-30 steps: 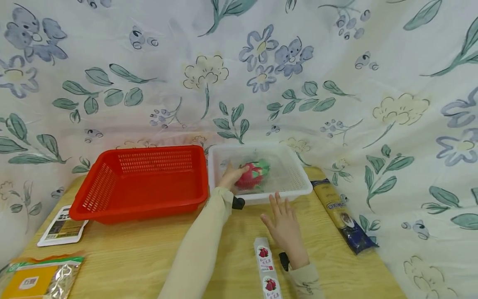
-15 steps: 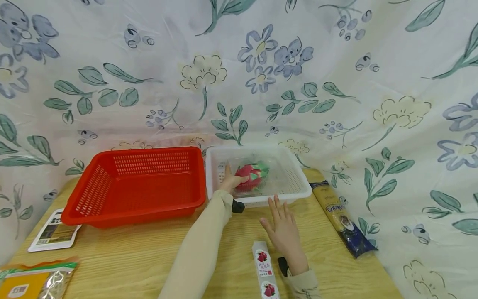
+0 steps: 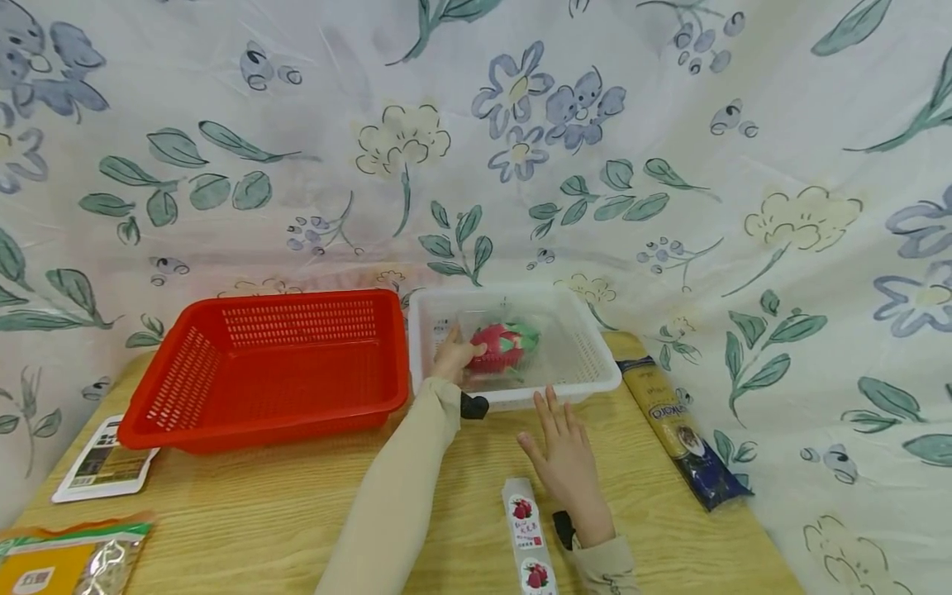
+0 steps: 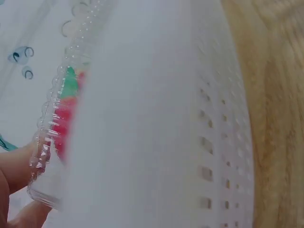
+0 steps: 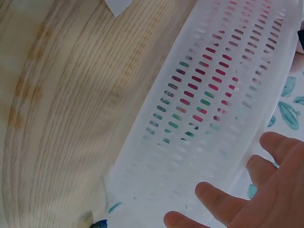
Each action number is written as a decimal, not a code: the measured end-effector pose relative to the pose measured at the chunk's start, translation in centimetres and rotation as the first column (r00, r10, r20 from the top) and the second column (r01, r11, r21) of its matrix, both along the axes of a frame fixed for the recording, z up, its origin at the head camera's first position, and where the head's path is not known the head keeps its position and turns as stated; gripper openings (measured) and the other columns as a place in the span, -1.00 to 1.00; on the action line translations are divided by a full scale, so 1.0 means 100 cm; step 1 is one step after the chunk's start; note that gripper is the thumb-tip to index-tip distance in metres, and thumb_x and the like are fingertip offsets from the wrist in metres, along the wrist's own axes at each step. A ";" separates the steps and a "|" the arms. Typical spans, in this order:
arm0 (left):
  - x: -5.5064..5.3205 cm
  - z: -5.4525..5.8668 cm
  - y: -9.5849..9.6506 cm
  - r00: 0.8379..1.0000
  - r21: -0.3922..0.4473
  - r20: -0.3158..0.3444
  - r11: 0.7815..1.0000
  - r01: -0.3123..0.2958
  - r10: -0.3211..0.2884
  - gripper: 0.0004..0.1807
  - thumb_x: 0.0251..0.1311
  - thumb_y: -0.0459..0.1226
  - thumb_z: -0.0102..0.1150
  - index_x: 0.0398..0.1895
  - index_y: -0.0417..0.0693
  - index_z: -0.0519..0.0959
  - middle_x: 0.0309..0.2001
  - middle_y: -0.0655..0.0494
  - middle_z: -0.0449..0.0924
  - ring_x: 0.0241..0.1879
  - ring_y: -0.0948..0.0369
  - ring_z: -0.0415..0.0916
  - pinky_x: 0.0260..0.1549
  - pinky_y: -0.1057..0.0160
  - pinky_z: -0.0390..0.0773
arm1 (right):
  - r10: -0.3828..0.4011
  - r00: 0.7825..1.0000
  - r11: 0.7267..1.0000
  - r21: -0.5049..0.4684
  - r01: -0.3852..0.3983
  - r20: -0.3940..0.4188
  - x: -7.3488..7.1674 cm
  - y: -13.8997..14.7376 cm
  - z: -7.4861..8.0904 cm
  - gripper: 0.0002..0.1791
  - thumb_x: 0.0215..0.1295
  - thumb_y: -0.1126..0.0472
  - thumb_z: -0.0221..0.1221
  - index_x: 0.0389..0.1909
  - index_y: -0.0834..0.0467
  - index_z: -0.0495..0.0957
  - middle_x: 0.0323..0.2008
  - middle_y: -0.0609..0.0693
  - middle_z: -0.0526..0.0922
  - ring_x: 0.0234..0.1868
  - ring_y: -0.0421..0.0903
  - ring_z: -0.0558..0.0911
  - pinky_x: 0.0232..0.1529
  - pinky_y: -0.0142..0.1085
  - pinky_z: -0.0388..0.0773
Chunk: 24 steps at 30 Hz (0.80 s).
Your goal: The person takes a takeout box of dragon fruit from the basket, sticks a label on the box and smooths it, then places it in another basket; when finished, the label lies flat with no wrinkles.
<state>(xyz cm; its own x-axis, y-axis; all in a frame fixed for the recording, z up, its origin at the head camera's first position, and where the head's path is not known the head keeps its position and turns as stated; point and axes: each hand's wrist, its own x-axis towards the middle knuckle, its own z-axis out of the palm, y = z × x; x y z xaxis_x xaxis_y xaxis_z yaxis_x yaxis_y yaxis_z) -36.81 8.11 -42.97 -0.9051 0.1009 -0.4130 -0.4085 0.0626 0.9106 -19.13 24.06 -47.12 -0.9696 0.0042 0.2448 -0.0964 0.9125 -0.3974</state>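
Note:
A white plastic basket [image 3: 595, 368] stands at the back of the table. Inside it sits a clear plastic box [image 3: 546, 335] holding a red and green dragon fruit [image 3: 497, 345]. My left hand [image 3: 452, 359] reaches over the basket's front rim and grips the box's left edge. In the left wrist view, thumb and finger pinch the ridged edge of the clear box [image 4: 45, 118]; the basket wall [image 4: 142, 118] hides most of the fruit. My right hand [image 3: 568, 454] is held with fingers spread, its tips near the basket's front rim, holding nothing.
A red basket [image 3: 260, 430] stands left of the white one. A strip of dragon fruit stickers [image 3: 528, 529] lies near my right wrist. A yellow and blue packet [image 3: 673, 426] lies at the right edge. A white-edged flat pack [image 3: 107, 467] and a yellow-green bag [image 3: 74, 562] lie left.
The head view has shifted slightly, so the baskets sit a little further left in it. My left thumb has moved slightly left on the box. The right hand keeps its pose.

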 end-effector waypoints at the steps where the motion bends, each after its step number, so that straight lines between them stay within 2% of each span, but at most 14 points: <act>1: 0.000 0.002 0.000 1.000 -0.003 0.007 1.000 -0.014 0.014 -0.10 0.25 -0.25 0.23 0.55 0.25 -0.06 0.57 -0.03 -0.15 0.46 -0.09 -0.03 0.21 -0.05 0.44 | 0.001 1.000 1.000 -0.003 -0.001 -0.001 0.000 0.000 0.000 -0.22 0.41 -0.18 -0.01 0.52 0.07 0.03 0.54 0.07 -0.01 0.47 0.35 0.08 0.30 0.39 0.12; 4: 0.000 0.008 0.000 0.998 -0.008 0.021 0.999 -0.054 0.054 -0.15 0.24 -0.27 0.23 0.53 0.25 0.03 0.55 -0.02 -0.06 0.44 -0.07 0.04 0.16 -0.03 0.48 | 0.003 1.000 1.000 -0.006 -0.003 -0.005 0.001 -0.002 0.001 -0.22 0.40 -0.17 0.01 0.52 0.07 0.03 0.54 0.07 0.00 0.47 0.35 0.08 0.30 0.38 0.12; 9: 0.004 0.015 -0.001 0.994 -0.039 0.006 0.993 -0.109 0.109 -0.22 0.20 -0.33 0.24 0.48 0.22 0.19 0.52 -0.01 0.07 0.48 -0.01 0.00 0.31 -0.01 0.35 | 0.003 1.000 1.000 -0.006 -0.003 -0.007 0.002 -0.004 0.000 -0.21 0.39 -0.17 0.02 0.52 0.07 0.03 0.54 0.07 0.00 0.47 0.35 0.08 0.31 0.36 0.13; 11: 0.006 0.017 -0.002 0.992 -0.020 0.000 0.992 -0.126 0.126 -0.23 0.19 -0.35 0.24 0.46 0.22 0.22 0.51 -0.01 0.09 0.47 0.02 0.02 0.32 0.02 0.35 | 0.003 1.000 1.000 -0.006 -0.003 -0.006 0.002 -0.004 0.000 -0.21 0.39 -0.17 0.01 0.52 0.06 0.03 0.54 0.07 -0.01 0.47 0.35 0.09 0.31 0.36 0.13; 12: 0.007 0.018 -0.003 0.991 -0.009 0.001 0.991 -0.133 0.133 -0.24 0.19 -0.36 0.23 0.45 0.23 0.23 0.51 -0.01 0.09 0.44 0.05 0.07 0.26 0.06 0.41 | 0.003 1.000 1.000 -0.007 -0.003 -0.006 0.003 -0.004 0.000 -0.21 0.40 -0.17 0.01 0.52 0.06 0.02 0.55 0.07 -0.01 0.47 0.35 0.09 0.32 0.35 0.12; 13: 0.008 0.019 -0.004 0.991 0.009 -0.002 0.991 -0.134 0.134 -0.24 0.19 -0.36 0.22 0.45 0.23 0.23 0.51 -0.01 0.09 0.36 0.06 0.17 0.13 0.12 0.48 | 0.004 1.000 1.000 -0.007 -0.004 -0.005 0.003 -0.005 0.000 -0.22 0.40 -0.17 0.00 0.52 0.06 0.02 0.55 0.06 -0.02 0.47 0.35 0.09 0.32 0.35 0.12; 15: 0.010 0.022 -0.007 0.991 0.056 -0.002 0.989 -0.135 0.135 -0.25 0.19 -0.36 0.22 0.45 0.23 0.24 0.50 -0.03 0.12 0.01 0.13 0.41 -0.19 0.24 0.53 | 0.006 1.000 1.000 -0.010 -0.006 -0.003 0.002 -0.005 -0.001 -0.22 0.41 -0.16 0.00 0.52 0.06 0.02 0.55 0.07 -0.02 0.47 0.35 0.09 0.32 0.35 0.12; 17: 0.012 0.025 -0.010 0.992 0.102 -0.006 0.987 -0.127 0.128 -0.25 0.20 -0.36 0.20 0.46 0.21 0.23 0.49 -0.03 0.14 -0.33 0.22 0.34 -0.46 0.33 0.42 | 0.008 1.000 1.000 -0.015 -0.008 0.001 0.002 -0.005 -0.001 -0.22 0.41 -0.16 0.00 0.52 0.06 0.01 0.55 0.07 -0.03 0.47 0.36 0.08 0.33 0.35 0.10; 19: 0.014 0.030 -0.013 0.993 0.130 -0.008 0.984 -0.118 0.120 -0.25 0.20 -0.35 0.21 0.46 0.23 0.22 0.49 -0.03 0.15 -0.59 0.24 0.14 -0.64 0.36 0.26 | 0.009 1.000 1.000 -0.021 -0.009 0.005 0.002 -0.005 -0.001 -0.22 0.41 -0.16 0.00 0.52 0.07 0.01 0.55 0.08 -0.03 0.46 0.37 0.08 0.33 0.35 0.10; 24: 0.016 0.041 -0.014 0.992 0.176 -0.015 0.977 -0.122 0.127 -0.23 0.19 -0.36 0.22 0.46 0.29 0.22 0.47 -0.04 0.18 -0.78 0.29 -0.03 -0.75 0.40 0.16 | 0.001 1.000 1.000 -0.006 -0.001 -0.004 0.000 -0.003 -0.001 -0.22 0.40 -0.14 0.01 0.51 0.10 0.03 0.53 0.12 0.02 0.43 0.41 0.14 0.31 0.35 0.13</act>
